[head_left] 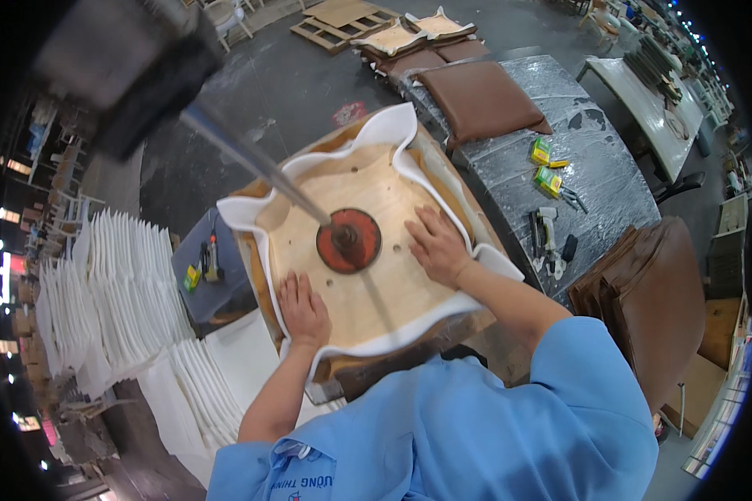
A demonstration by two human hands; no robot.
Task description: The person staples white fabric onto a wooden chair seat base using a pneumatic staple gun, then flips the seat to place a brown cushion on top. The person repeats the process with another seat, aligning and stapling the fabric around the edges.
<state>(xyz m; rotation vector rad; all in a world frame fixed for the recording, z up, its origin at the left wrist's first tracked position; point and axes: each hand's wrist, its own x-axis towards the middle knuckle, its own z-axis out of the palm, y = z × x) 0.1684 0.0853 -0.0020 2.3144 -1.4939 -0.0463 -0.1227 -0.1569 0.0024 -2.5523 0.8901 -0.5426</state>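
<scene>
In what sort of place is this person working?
Probably an upholstery workshop for seats: white foam curls up around a wooden board, brown leather-like covers lie stacked, and a staple gun rests on the plastic-covered table.

I see my left hand (pixel 307 319) palm down, fingers (pixel 292 288) pointing forward; my right hand (pixel 439 248) lies flat too, its forearm (pixel 510 298) slanting in from the right.

Light-blue work shirt (pixel 493 426) — short-sleeved, loosely creased. The left sleeve (pixel 238 469) and right sleeve (pixel 591 355) match the body. A chest pocket (pixel 316 461) carries darker blue lettering (pixel 302 483), inverted in this view — a small emblem (pixel 295 496) below. Left hand (pixel 304 313) and right hand (pixel 437 249): bare.
</scene>
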